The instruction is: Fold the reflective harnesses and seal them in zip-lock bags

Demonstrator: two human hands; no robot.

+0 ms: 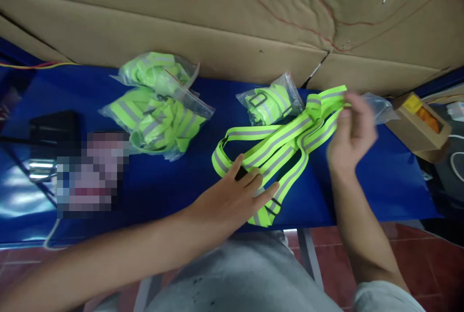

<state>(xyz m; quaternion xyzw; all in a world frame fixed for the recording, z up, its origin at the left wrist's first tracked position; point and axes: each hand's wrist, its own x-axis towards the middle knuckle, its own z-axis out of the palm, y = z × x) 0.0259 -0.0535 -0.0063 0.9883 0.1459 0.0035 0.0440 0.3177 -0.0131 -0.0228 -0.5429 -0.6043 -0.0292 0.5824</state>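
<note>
A neon yellow-green strap harness (284,145) with grey reflective stripes and black buckles lies spread on the blue tabletop. My left hand (241,191) rests on its near-left part, fingers apart and pressing the straps down. At the harness's far right end, my right hand (351,131) pinches the strap ends between thumb and fingers, slightly blurred. Just behind the harness is a clear zip bag (270,99) with a folded strap inside. Two more filled bags lie to the left, one (155,70) behind the other (159,123).
A clear plastic bag (379,107) lies behind my right hand, beside a cardboard box (420,126) with orange contents. Black equipment (54,131) and a pixelated object sit at the left. Cardboard (181,17) lines the back of the blue table (152,191).
</note>
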